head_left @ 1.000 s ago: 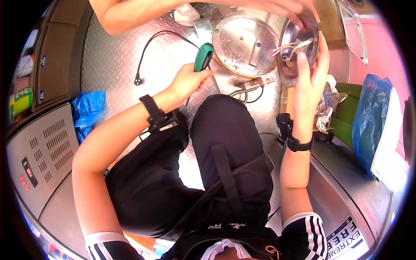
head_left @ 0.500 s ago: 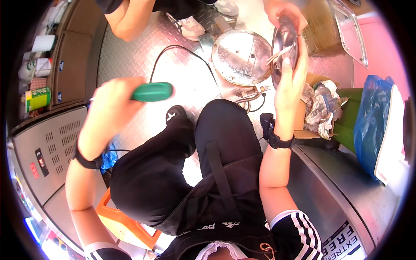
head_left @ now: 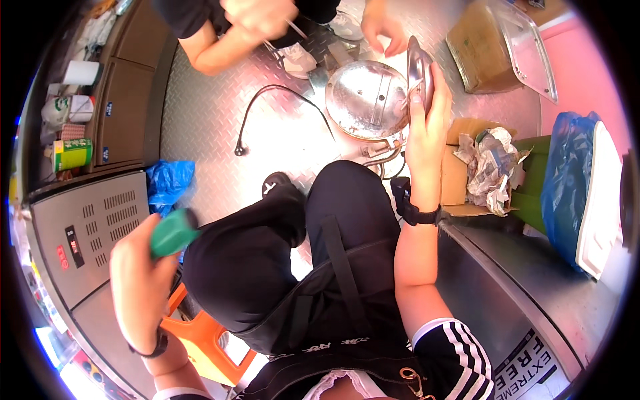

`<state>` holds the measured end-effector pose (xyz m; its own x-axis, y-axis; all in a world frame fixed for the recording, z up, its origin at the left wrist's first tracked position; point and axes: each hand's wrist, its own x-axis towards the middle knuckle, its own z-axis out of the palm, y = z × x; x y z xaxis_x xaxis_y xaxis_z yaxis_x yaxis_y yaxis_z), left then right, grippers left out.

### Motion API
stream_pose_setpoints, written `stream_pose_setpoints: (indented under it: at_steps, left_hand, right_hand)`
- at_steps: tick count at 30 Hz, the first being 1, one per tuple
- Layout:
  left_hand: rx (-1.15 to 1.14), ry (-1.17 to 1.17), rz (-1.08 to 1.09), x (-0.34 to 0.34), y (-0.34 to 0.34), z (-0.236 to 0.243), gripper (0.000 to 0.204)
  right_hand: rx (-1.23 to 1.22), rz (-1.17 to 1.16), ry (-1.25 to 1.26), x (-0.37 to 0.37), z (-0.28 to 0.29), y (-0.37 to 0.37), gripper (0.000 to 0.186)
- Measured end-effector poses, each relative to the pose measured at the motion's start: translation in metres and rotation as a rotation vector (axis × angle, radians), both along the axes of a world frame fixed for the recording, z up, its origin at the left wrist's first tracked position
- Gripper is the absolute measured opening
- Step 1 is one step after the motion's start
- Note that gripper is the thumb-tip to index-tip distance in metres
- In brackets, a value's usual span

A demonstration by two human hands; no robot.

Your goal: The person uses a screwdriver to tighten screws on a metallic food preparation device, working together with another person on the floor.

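Note:
My left hand (head_left: 140, 270) is raised at the left, its fingers wrapped round a screwdriver (head_left: 175, 233) with a thick green handle. The screwdriver is blurred and its shaft is hidden. My right hand (head_left: 430, 110) reaches forward and grips a shiny, shallow round metal part (head_left: 419, 63), tilted nearly edge-on, with the thumb on its near face. Thin pale wires or strips show by that thumb. Just left of this part, a large round metal plate (head_left: 367, 100) with holes and a slot lies low near the floor, metal pipes (head_left: 381, 148) beside it.
A co-worker's hand (head_left: 260, 17) holds a thin metal tool; the other hand (head_left: 384, 32) hovers near my round part. A black power cord (head_left: 257, 100) curves over the diamond-plate floor. Boxes with crumpled paper (head_left: 493, 167) stand at right, an orange stool (head_left: 207, 343) at lower left.
My left hand has swung down and back toward me with the screwdriver. My right hand and the round metal part have shifted slightly left. The co-worker's hand has left that part; another has come into view.

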<state>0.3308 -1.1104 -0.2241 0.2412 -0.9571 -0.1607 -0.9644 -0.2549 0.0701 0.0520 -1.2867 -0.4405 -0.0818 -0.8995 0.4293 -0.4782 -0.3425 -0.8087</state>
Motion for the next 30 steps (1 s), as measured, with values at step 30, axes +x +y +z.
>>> stream_pose_setpoints:
  at_steps: [30]
  left_hand:
    - [0.346, 0.426, -0.783, -0.055, -0.066, -0.086, 0.026]
  right_hand:
    - [-0.021, 0.033, -0.142, -0.021, -0.014, -0.005, 0.047]
